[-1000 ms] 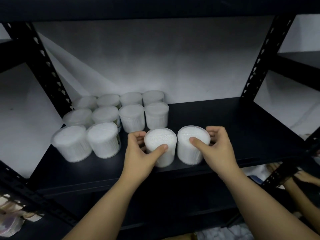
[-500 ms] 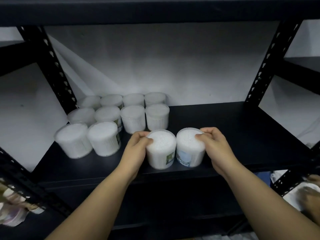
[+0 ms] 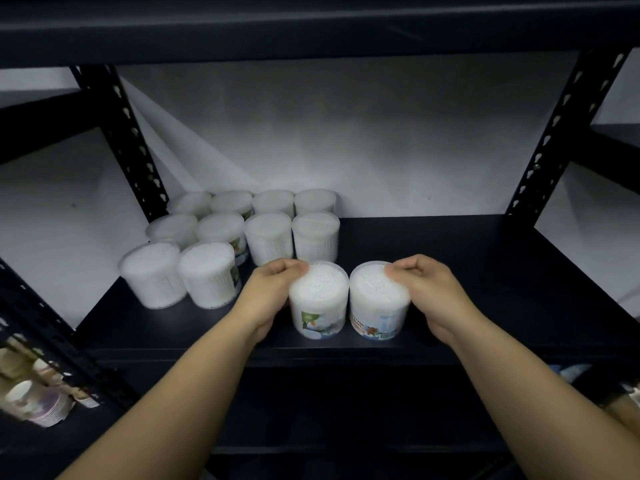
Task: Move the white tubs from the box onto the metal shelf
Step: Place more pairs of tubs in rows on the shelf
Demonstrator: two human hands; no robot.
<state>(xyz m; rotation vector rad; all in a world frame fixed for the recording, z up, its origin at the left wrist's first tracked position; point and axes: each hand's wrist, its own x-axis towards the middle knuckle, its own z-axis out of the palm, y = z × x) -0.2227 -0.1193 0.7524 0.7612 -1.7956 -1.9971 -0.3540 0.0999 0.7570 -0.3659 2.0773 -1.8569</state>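
Two white tubs stand side by side near the front of the black metal shelf (image 3: 485, 271). My left hand (image 3: 268, 292) grips the left tub (image 3: 318, 303) round its left side, fingers curled over its rim. My right hand (image 3: 427, 292) grips the right tub (image 3: 377, 306) the same way from the right. Both tubs show coloured labels towards me. Several more white tubs (image 3: 242, 244) stand in rows at the shelf's back left. The box is out of view.
Perforated black uprights stand at the left (image 3: 131, 147) and right (image 3: 554, 126). Another shelf board (image 3: 311, 26) runs close overhead. The shelf's right half is bare. Stacked paper cups (image 3: 41, 400) sit at the lower left.
Both tubs have been turned on the shelf, so their labels now face me. My thumbs moved from the fronts of the tubs up to their rims.
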